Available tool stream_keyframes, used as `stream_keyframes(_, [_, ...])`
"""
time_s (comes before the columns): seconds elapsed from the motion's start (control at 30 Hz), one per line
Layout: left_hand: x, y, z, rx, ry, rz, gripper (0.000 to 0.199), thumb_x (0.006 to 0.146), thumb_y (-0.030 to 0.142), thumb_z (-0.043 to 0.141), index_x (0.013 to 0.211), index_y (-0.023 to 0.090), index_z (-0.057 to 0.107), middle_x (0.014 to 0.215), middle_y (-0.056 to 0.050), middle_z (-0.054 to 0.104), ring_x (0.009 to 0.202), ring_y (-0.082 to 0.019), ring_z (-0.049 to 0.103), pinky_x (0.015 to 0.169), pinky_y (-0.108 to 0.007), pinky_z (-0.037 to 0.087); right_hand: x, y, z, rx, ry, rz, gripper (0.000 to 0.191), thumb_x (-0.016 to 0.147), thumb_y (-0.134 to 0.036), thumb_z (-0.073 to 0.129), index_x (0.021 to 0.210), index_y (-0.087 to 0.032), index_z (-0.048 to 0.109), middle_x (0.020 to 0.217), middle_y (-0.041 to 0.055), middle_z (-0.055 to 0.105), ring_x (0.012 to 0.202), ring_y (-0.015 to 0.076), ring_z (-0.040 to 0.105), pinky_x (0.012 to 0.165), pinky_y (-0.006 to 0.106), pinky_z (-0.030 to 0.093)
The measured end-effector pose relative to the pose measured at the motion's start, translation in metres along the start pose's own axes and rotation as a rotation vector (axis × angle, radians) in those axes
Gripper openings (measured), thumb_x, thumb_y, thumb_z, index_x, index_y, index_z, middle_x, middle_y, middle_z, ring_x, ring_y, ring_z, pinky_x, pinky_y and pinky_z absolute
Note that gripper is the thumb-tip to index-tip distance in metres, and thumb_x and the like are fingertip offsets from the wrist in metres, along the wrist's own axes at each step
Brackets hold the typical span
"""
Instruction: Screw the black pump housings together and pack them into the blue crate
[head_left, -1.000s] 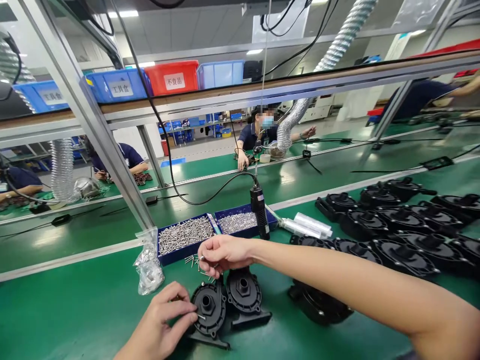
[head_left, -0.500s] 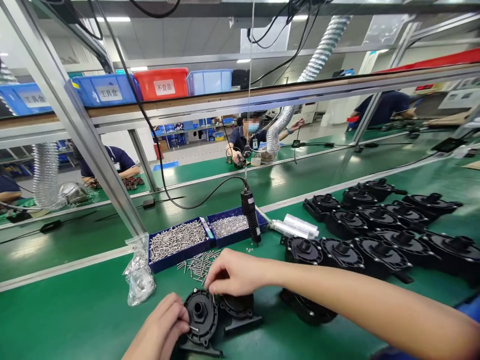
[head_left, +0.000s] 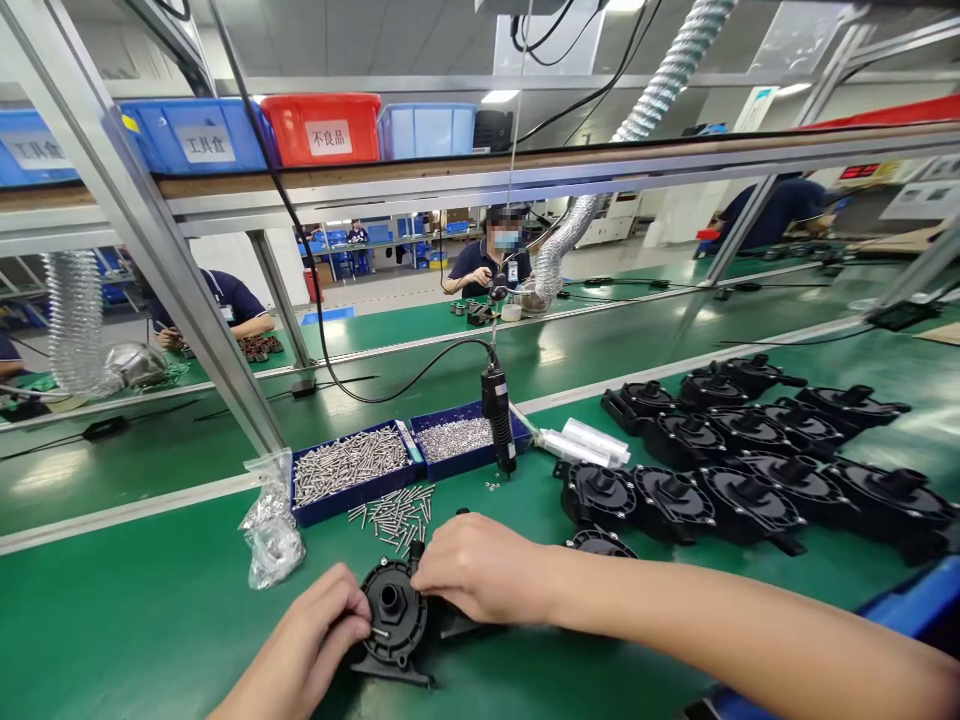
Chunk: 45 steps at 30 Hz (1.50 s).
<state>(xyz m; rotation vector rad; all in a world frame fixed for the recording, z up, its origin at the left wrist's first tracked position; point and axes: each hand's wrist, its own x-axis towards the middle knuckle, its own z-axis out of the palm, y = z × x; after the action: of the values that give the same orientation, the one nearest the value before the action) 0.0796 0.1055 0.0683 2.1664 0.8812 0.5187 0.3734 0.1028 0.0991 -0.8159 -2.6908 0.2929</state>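
Note:
A round black pump housing (head_left: 405,628) with a central spout stands on the green bench between my hands. My left hand (head_left: 319,625) steadies its left edge, thumb and finger closed on a silver screw (head_left: 381,632) that lies across the housing's face. My right hand (head_left: 484,570) pinches at the housing's upper right rim; whatever is between those fingertips is hidden. Behind that hand, a second black housing (head_left: 459,624) is mostly covered. Loose screws (head_left: 394,515) lie in a pile just beyond the first housing.
Beyond the pile are a blue screw tray (head_left: 360,506) and a nut tray (head_left: 457,462). A black electric screwdriver (head_left: 496,415) hangs over the nut tray. Clear plastic bags (head_left: 274,550) lie left; several black housings (head_left: 750,495) fill the right. A co-worker (head_left: 480,262) sits opposite.
My right hand has come down closer against the housing's rim, and the screw visible under its fingertips is now hidden. My left hand keeps its hold. The view has shifted slightly.

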Motion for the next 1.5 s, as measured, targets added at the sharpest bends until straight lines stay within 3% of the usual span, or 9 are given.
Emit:
stream_keyframes(0.23, [0.000,0.000,0.001,-0.034,0.026,-0.035,0.030,0.107,0.039,0.051,0.086,0.022,0.063,0.090,-0.004,0.062,0.084,-0.018,0.058,0.076,-0.027,0.044,0.005,-0.034,0.012,-0.286,0.171,-0.034,0.031,0.105,-0.044,0.061,0.090,-0.019,0.071,0.089,0.0052,0.074,0.071,0.0197,0.063,0.053,0.036,0.034])
stream_keyframes(0.33, [0.001,-0.001,0.000,-0.067,0.038,-0.058,0.032,0.106,0.042,0.055,0.084,0.021,0.066,0.089,-0.004,0.061,0.085,-0.019,0.058,0.078,-0.028,0.043,0.013,-0.048,0.025,-0.331,0.082,-0.051,0.017,0.101,-0.029,0.062,0.091,-0.017,0.069,0.078,0.0033,0.070,0.057,0.0185,0.056,0.044,0.037,0.022])
stream_keyframes(0.4, [0.002,-0.002,-0.001,-0.103,0.042,-0.083,0.034,0.104,0.045,0.059,0.083,0.021,0.071,0.088,-0.004,0.062,0.084,-0.019,0.058,0.079,-0.028,0.043,0.018,-0.054,0.030,-0.350,0.029,-0.046,0.005,0.093,-0.015,0.063,0.093,-0.014,0.068,0.077,0.0036,0.070,0.056,0.0185,0.054,0.042,0.036,0.019])
stream_keyframes(0.47, [0.004,-0.003,-0.004,-0.140,0.036,-0.114,0.035,0.100,0.049,0.065,0.083,0.021,0.077,0.087,-0.004,0.062,0.083,-0.019,0.059,0.079,-0.029,0.043,0.022,-0.056,0.030,-0.366,-0.008,-0.049,0.007,0.088,-0.009,0.064,0.092,-0.013,0.068,0.076,0.0044,0.069,0.057,0.0189,0.055,0.041,0.036,0.018])
stream_keyframes(0.73, [0.003,-0.015,-0.010,-0.170,0.021,-0.063,0.029,0.094,0.051,0.075,0.087,0.025,0.085,0.087,-0.004,0.064,0.081,-0.019,0.060,0.075,-0.028,0.043,0.028,-0.062,0.028,-0.395,-0.064,-0.023,0.008,0.093,-0.010,0.059,0.097,-0.012,0.065,0.078,0.0066,0.070,0.061,0.0205,0.058,0.042,0.036,0.016])
stream_keyframes(1.03, [0.000,-0.005,0.004,-0.036,0.116,0.095,0.028,0.107,0.033,0.053,0.086,0.021,0.066,0.090,-0.005,0.062,0.083,-0.017,0.059,0.075,-0.025,0.046,0.025,-0.062,0.039,-0.388,-0.006,0.064,0.008,0.094,-0.012,0.060,0.100,-0.014,0.064,0.082,0.0053,0.072,0.062,0.0211,0.062,0.044,0.037,0.014])
stream_keyframes(1.17, [0.003,-0.006,0.007,-0.237,0.255,-0.088,0.036,0.101,0.049,0.063,0.080,0.019,0.067,0.082,-0.005,0.066,0.078,-0.017,0.060,0.072,-0.026,0.048,0.024,-0.068,0.039,-0.395,0.000,0.072,0.013,0.089,-0.012,0.067,0.102,-0.011,0.066,0.081,0.0063,0.070,0.062,0.0223,0.063,0.041,0.038,0.015])
stream_keyframes(1.3, [0.009,-0.013,0.005,-0.556,0.444,-0.383,0.053,0.079,0.068,0.082,0.087,0.016,0.077,0.076,-0.006,0.072,0.065,-0.015,0.060,0.058,-0.023,0.047,0.037,-0.079,0.040,-0.367,-0.032,0.126,0.010,0.085,-0.012,0.073,0.093,-0.011,0.068,0.077,0.0064,0.069,0.063,0.0214,0.065,0.041,0.038,0.022])
stream_keyframes(1.5, [0.011,-0.016,0.003,-0.710,0.576,-0.433,0.057,0.061,0.057,0.098,0.096,0.015,0.084,0.088,-0.012,0.082,0.073,-0.017,0.071,0.068,-0.024,0.058,0.059,-0.090,0.040,-0.319,-0.188,0.165,0.006,0.087,-0.015,0.073,0.084,-0.013,0.068,0.076,0.0075,0.069,0.058,0.0198,0.065,0.044,0.035,0.027])
